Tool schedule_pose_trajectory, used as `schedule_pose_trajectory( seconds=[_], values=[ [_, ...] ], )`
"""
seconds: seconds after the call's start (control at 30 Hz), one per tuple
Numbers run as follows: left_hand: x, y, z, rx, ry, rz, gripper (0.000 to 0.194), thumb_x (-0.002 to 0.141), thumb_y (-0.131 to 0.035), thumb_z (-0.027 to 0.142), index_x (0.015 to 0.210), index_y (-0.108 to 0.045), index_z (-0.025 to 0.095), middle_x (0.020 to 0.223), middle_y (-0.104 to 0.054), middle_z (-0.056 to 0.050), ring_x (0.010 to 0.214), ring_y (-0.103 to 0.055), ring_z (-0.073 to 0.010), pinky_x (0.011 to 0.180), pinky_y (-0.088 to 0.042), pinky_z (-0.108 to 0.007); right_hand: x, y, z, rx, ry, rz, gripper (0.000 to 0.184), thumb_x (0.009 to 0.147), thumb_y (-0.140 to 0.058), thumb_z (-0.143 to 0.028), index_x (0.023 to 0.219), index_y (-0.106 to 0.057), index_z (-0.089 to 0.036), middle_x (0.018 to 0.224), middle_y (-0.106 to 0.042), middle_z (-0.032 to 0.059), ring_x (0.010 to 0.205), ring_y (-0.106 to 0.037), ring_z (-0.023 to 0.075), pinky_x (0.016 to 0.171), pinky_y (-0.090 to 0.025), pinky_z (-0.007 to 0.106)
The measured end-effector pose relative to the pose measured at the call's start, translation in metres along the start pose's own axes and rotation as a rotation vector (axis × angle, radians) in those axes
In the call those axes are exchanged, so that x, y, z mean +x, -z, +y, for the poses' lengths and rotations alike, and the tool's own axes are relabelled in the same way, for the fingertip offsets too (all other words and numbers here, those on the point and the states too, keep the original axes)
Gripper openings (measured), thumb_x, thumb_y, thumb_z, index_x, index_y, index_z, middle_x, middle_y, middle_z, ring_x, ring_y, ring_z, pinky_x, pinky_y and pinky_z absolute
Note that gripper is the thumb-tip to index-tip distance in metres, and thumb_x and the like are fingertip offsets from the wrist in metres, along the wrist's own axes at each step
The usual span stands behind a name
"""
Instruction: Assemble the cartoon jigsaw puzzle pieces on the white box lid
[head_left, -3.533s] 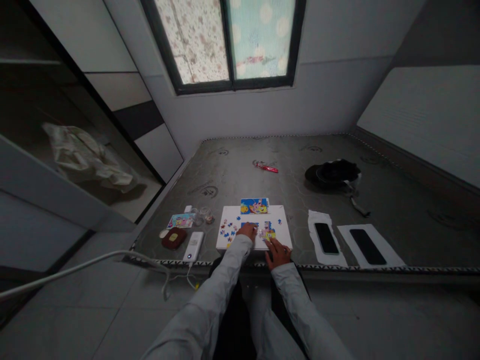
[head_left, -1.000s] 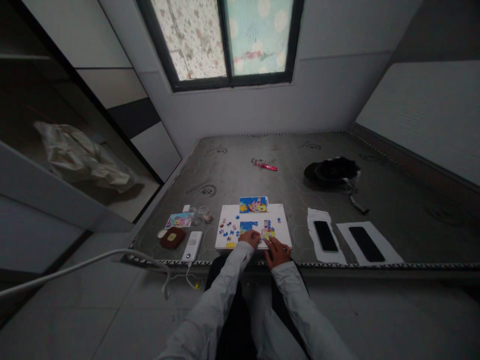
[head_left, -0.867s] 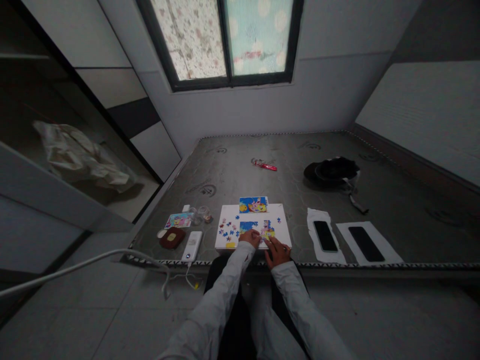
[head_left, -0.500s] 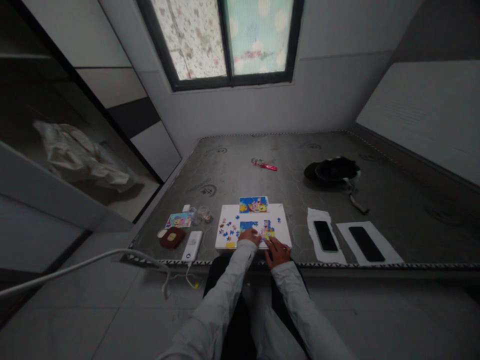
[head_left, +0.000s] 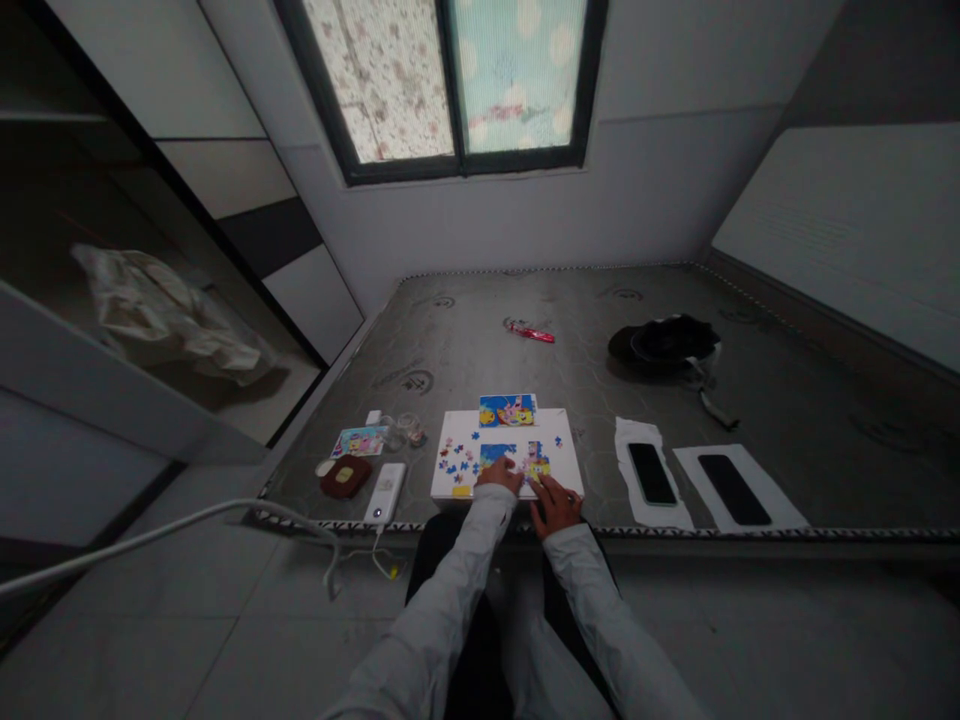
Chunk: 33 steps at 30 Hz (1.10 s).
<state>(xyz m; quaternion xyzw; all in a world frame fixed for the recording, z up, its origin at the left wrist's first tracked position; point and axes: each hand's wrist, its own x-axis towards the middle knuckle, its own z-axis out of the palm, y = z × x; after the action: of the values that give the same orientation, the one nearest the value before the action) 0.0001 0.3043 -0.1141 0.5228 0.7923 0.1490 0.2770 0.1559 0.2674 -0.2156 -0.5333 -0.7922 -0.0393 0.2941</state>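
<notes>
My left hand (head_left: 498,477) is bent over the lower middle of a white box (head_left: 571,435), its fingers pinched at a small jigsaw puzzle piece that they mostly cover. Beside it lies my right hand (head_left: 556,505), open, with fingertips resting on the lower edge of a joined puzzle section (head_left: 535,465) showing yellow and pink figures. A blue joined section (head_left: 493,454) shows just above my left hand. Loose puzzle pieces (head_left: 454,465), several of them blue, are scattered on the box's left side. At the box's far edge lies a picture card (head_left: 508,410) with cartoon figures.
Left of the box are a white power bank (head_left: 386,492) with a cable, a brown pouch (head_left: 346,477), a colourful card (head_left: 360,441) and clear round containers (head_left: 406,429). Rightward lie two phones (head_left: 651,473) on white sheets and a black cap (head_left: 664,343). A red item (head_left: 532,332) lies farther back.
Since the earliest frame my left hand has moved slightly right and down, closer to my right hand, baring more of the blue section. My right hand has stayed almost still.
</notes>
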Motion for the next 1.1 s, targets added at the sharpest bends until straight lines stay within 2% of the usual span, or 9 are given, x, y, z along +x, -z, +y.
schedule_pose_trajectory(
  seconds=[0.23, 0.47, 0.57, 0.67, 0.77, 0.9, 1.1],
  values=[
    [-0.005, -0.001, -0.001, -0.008, -0.011, -0.007, 0.024, 0.081, -0.066, 0.041, 0.101, -0.065, 0.029, 0.095, -0.075, 0.0, 0.094, -0.067, -0.0191, 0.077, -0.046, -0.028, 0.0, -0.002, -0.001, 0.012, -0.018, 0.006, 0.045, 0.088, -0.054, -0.036, 0.133, -0.056, -0.032, 0.137, -0.058, 0.0048, 0.124, -0.051, 0.0225, 0.098, -0.026, 0.041],
    [-0.009, -0.002, -0.006, -0.01, -0.061, 0.031, 0.023, 0.082, -0.067, 0.041, 0.1, -0.065, 0.028, 0.093, -0.074, 0.001, 0.09, -0.066, -0.0165, 0.076, -0.045, -0.026, -0.001, -0.003, 0.002, -0.058, 0.014, -0.013, 0.052, 0.089, -0.053, -0.038, 0.141, -0.048, -0.035, 0.139, -0.057, 0.0047, 0.128, -0.047, 0.0241, 0.098, -0.027, 0.041],
    [-0.01, -0.001, -0.009, -0.015, -0.092, 0.059, 0.02, 0.089, -0.058, 0.042, 0.1, -0.067, 0.028, 0.097, -0.073, 0.0, 0.091, -0.065, -0.0163, 0.075, -0.045, -0.025, -0.002, -0.003, 0.001, -0.047, 0.011, -0.006, 0.053, 0.088, -0.054, -0.038, 0.141, -0.048, -0.035, 0.138, -0.057, 0.0045, 0.128, -0.047, 0.0238, 0.098, -0.026, 0.041],
    [-0.013, 0.001, -0.014, 0.007, -0.15, 0.099, 0.023, 0.094, -0.05, 0.036, 0.103, -0.069, 0.027, 0.108, -0.071, -0.002, 0.1, -0.063, -0.0163, 0.083, -0.046, -0.024, -0.002, -0.004, 0.001, -0.014, 0.0, 0.008, 0.049, 0.089, -0.054, -0.038, 0.137, -0.052, -0.035, 0.137, -0.058, 0.0037, 0.126, -0.049, 0.0225, 0.099, -0.026, 0.041],
    [-0.017, 0.002, -0.019, 0.027, -0.199, 0.073, 0.022, 0.093, -0.053, 0.034, 0.104, -0.071, 0.028, 0.116, -0.067, -0.003, 0.105, -0.061, -0.0166, 0.088, -0.046, -0.024, -0.002, -0.005, 0.001, 0.005, -0.007, 0.013, 0.046, 0.088, -0.055, -0.037, 0.134, -0.055, -0.033, 0.137, -0.059, 0.0039, 0.125, -0.05, 0.0226, 0.099, -0.026, 0.041],
    [-0.023, 0.001, -0.022, 0.053, -0.258, 0.032, 0.026, 0.094, -0.052, 0.038, 0.109, -0.071, 0.029, 0.117, -0.065, -0.003, 0.099, -0.062, -0.0167, 0.087, -0.049, -0.026, -0.002, -0.005, 0.001, -0.014, -0.002, 0.007, 0.045, 0.088, -0.054, -0.037, 0.133, -0.057, -0.032, 0.137, -0.059, 0.0053, 0.125, -0.049, 0.0235, 0.099, -0.026, 0.041],
    [-0.027, -0.001, -0.021, 0.041, -0.252, 0.042, 0.031, 0.091, -0.056, 0.04, 0.118, -0.067, 0.03, 0.117, -0.064, -0.004, 0.102, -0.062, -0.0176, 0.086, -0.05, -0.026, -0.001, -0.004, 0.001, -0.003, -0.002, 0.013, 0.044, 0.089, -0.054, -0.037, 0.132, -0.057, -0.032, 0.137, -0.058, 0.0046, 0.124, -0.05, 0.0222, 0.098, -0.026, 0.04]
  ],
)
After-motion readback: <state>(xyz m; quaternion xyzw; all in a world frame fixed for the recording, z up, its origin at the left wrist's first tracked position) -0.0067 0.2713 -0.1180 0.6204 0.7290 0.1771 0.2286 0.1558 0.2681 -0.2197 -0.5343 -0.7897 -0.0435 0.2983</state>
